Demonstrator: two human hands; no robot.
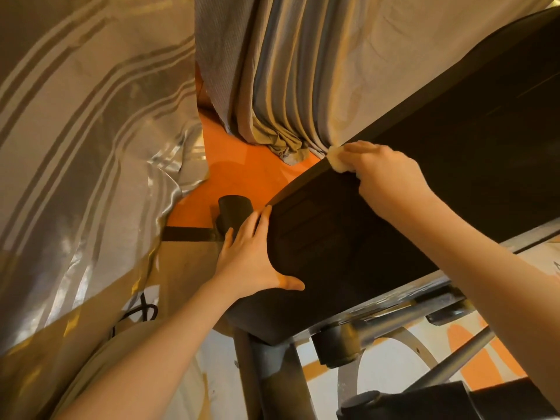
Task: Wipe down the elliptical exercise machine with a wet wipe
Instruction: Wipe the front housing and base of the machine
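Grey machine frame (375, 325) over orange floor (242, 168), curtains (281, 86).

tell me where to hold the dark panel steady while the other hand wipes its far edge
Hold the dark panel at its near left corner, coming from the left as the left hand does now. The rounded edge there lets fingers and thumb straddle it, clear of the wet wipe.

The elliptical machine's dark housing (348, 237) slants up to the right above grey frame tubes (391, 322). A crumpled white wet wipe (337, 160) sits on its upper edge.
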